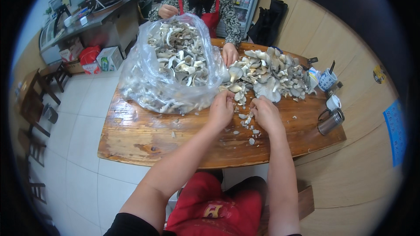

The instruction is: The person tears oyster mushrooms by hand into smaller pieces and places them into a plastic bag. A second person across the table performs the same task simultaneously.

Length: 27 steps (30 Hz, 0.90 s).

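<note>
A heap of grey oyster mushrooms (272,68) lies on the wooden table. My left hand (223,108) is at its near left edge, beside the plastic bag, with fingers curled and tips close to a few mushrooms. My right hand (266,113) is just below the heap, its fingers bent down near small mushroom scraps (246,121) scattered on the wood. Whether either hand pinches a piece is hidden by the fingers. The large clear plastic bag (131,96) stands open to the left, filled with torn mushroom strips (183,55).
Across the wooden table (137,141) sits a person in a red apron (210,21), one hand (230,54) at the heap, the other above the bag. Along the right side stand a steel mug (330,122), a white cup (333,102) and a blue-and-white holder (327,80), near the wall.
</note>
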Each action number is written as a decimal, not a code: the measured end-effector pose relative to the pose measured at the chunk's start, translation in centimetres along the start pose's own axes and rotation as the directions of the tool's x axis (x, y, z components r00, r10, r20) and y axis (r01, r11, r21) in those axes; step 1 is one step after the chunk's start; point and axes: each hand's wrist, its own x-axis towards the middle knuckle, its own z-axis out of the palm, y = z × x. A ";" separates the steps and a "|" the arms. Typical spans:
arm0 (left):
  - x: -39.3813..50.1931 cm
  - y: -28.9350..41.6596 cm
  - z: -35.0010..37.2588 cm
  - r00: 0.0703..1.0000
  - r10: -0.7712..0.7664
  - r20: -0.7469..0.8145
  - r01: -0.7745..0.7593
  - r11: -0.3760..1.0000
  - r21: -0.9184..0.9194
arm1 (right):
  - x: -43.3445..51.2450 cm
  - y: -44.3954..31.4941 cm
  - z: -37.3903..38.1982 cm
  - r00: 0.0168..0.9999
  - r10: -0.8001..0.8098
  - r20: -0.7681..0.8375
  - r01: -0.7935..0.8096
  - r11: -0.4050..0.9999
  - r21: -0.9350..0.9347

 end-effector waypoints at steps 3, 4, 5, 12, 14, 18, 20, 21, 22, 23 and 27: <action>0.0 0.1 0.1 1.000 0.017 0.004 -0.017 1.000 0.016 | 1.0 -0.4 0.0 0.997 -0.035 -0.064 0.039 0.997 0.059; -0.1 0.0 0.1 1.000 0.015 0.006 -0.015 0.999 0.030 | 1.4 -0.5 0.0 0.996 -0.029 -0.086 0.040 0.989 0.139; 0.0 0.0 0.1 0.999 0.032 -0.003 -0.032 0.999 0.036 | 1.9 -0.7 0.2 0.994 -0.021 -0.107 0.044 0.974 0.221; 0.0 0.2 -0.3 0.996 0.086 -0.007 -0.086 0.995 0.042 | 2.5 -1.1 3.0 0.980 0.052 -0.194 0.062 0.841 0.538; -0.1 0.5 -0.3 0.998 -0.032 0.049 0.034 0.999 -0.027 | 2.5 -0.7 3.0 0.981 0.129 -0.142 0.012 0.697 0.717; -0.1 1.1 -0.3 0.996 -0.070 0.062 0.074 0.995 -0.074 | 3.6 -0.5 1.1 0.829 0.510 -0.231 0.002 0.411 0.912; -0.1 1.4 -0.4 0.994 -0.075 0.074 0.079 0.995 -0.058 | 4.5 -1.2 0.2 0.791 0.457 -0.407 0.234 0.390 0.891; -0.2 1.5 -0.5 0.989 -0.107 0.099 0.113 0.992 -0.057 | 4.8 -1.6 -0.2 0.722 0.514 -0.463 0.302 0.368 0.879; -0.2 1.6 -0.6 0.991 -0.094 0.098 0.098 0.995 -0.036 | 5.1 -2.2 -0.3 0.835 0.376 -0.403 0.298 0.307 0.904; -0.2 1.6 -0.7 0.988 -0.108 0.112 0.111 0.994 -0.021 | 5.2 -2.7 -0.2 0.896 0.267 -0.354 0.294 0.240 0.925; 0.0 1.4 -0.8 0.996 -0.070 0.058 0.073 0.996 -0.052 | 4.7 -3.3 0.5 0.938 0.218 -0.268 0.073 0.633 0.770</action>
